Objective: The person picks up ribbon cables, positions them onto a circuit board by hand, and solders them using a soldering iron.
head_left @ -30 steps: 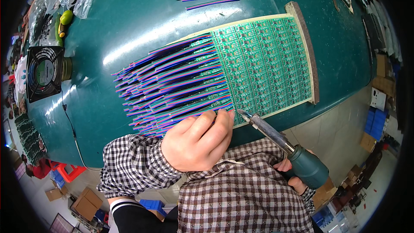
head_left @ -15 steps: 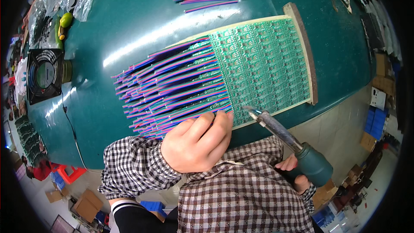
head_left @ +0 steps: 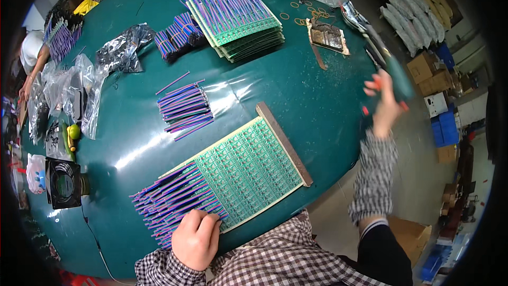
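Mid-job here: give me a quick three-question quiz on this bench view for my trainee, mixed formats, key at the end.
1. True or false: the left hand rests on the near corner of the green circuit-board panel, where the purple wires join it.
2. Multiple choice: the right hand is
A. flat on the table
B. raised by the table's right edge, gripping a teal-handled tool
C. on the black fan
3. Fill in: the stack of wired panels lies at the ___ side of the teal table.

Key:
1. true
2. B
3. far
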Tool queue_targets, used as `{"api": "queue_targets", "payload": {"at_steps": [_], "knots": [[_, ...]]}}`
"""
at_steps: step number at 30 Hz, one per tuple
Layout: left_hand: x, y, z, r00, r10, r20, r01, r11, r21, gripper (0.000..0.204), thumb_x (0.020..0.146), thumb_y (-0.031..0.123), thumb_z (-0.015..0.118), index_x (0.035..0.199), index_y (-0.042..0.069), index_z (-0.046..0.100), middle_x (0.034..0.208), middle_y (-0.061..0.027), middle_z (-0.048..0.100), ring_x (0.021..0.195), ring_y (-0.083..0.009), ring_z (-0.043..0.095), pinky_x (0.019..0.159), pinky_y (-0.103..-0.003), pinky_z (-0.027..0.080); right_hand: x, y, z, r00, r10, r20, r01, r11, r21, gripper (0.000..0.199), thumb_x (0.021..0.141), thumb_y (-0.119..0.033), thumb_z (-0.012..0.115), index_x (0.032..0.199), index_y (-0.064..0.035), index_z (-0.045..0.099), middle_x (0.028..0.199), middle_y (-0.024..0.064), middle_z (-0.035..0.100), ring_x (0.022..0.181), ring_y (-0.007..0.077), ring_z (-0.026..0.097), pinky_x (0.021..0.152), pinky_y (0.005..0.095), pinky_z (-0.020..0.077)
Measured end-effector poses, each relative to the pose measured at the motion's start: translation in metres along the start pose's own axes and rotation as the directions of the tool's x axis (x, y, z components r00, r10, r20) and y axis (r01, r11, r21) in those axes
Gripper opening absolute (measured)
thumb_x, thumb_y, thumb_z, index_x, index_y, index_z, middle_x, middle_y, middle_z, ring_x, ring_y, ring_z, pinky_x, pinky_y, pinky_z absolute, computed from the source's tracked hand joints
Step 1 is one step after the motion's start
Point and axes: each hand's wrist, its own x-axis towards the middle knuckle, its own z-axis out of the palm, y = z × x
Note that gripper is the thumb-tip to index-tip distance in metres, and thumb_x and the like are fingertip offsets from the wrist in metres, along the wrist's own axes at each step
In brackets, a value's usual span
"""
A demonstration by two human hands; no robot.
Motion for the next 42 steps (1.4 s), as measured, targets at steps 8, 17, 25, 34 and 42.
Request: {"api": "queue_targets", "payload": {"at_steps": [8, 17, 25, 34, 42], "knots": [[0.004, -0.002, -0.002, 0.941, -0.309, 0.141, 0.323, 0.941, -0.097, 0.012, 0.085, 0.006, 0.076, 0.092, 0.004, 0.066, 0.084, -0.0116, 0.063, 0.067, -0.028, 0.065, 0.062, -0.037, 0.053, 0.004, 0.035, 0.011, 0.99, 0.058, 0.129, -0.042, 0.991, -0.129, 0.03, 0.099, -0.019, 0.069, 0.121, 0.0023, 0.072, 0.101, 0.0128, 0.074, 0.081, 0.0203, 0.075, 0.065, 0.0322, 0.0606], [0.009, -0.004, 0.01, 0.935, -0.336, 0.111, 0.353, 0.905, -0.236, 0.018, 0.084, 0.004, 0.075, 0.095, 0.005, 0.061, 0.09, -0.013, 0.06, 0.078, -0.0357, 0.065, 0.066, -0.044, 0.053, -0.189, -0.028, -0.092, 0.765, 0.309, 0.566, -0.412, 0.909, 0.06, 0.071, 0.104, -0.048, 0.056, 0.144, 0.0091, 0.041, 0.109, 0.0172, 0.064, 0.093, 0.0268, 0.073, 0.078, 0.0305, 0.0628], [-0.003, -0.004, 0.024, 0.942, -0.333, -0.036, 0.318, 0.923, -0.218, 0.019, 0.082, 0.005, 0.08, 0.09, 0.006, 0.062, 0.084, -0.0092, 0.058, 0.068, -0.0278, 0.061, 0.058, -0.039, 0.048, -0.272, -0.07, -0.096, 0.399, 0.542, 0.739, -0.641, 0.742, -0.198, 0.082, 0.082, -0.063, 0.08, 0.119, 0.0077, 0.061, 0.097, 0.0187, 0.073, 0.097, 0.0298, 0.071, 0.088, 0.0425, 0.0602], [-0.002, 0.002, 0.028, 0.92, -0.381, -0.093, 0.357, 0.911, -0.205, 0.021, 0.078, 0.003, 0.082, 0.087, 0.005, 0.063, 0.081, -0.0078, 0.06, 0.069, -0.0241, 0.061, 0.06, -0.034, 0.049, -0.275, -0.078, -0.084, 0.388, 0.486, 0.783, -0.405, 0.853, -0.329, 0.057, 0.08, -0.056, 0.086, 0.1, -0.0026, 0.075, 0.09, 0.0081, 0.078, 0.083, 0.0229, 0.076, 0.077, 0.0368, 0.0597], [0.0, 0.002, 0.027, 0.908, -0.413, -0.069, 0.389, 0.893, -0.225, 0.021, 0.077, 0.002, 0.082, 0.085, 0.005, 0.064, 0.08, -0.008, 0.061, 0.069, -0.0228, 0.061, 0.061, -0.033, 0.049, -0.275, -0.079, -0.081, 0.388, 0.518, 0.763, -0.368, 0.846, -0.387, 0.056, 0.08, -0.059, 0.084, 0.095, -0.0055, 0.076, 0.087, 0.0041, 0.079, 0.081, 0.02, 0.076, 0.075, 0.035, 0.0577]]}}
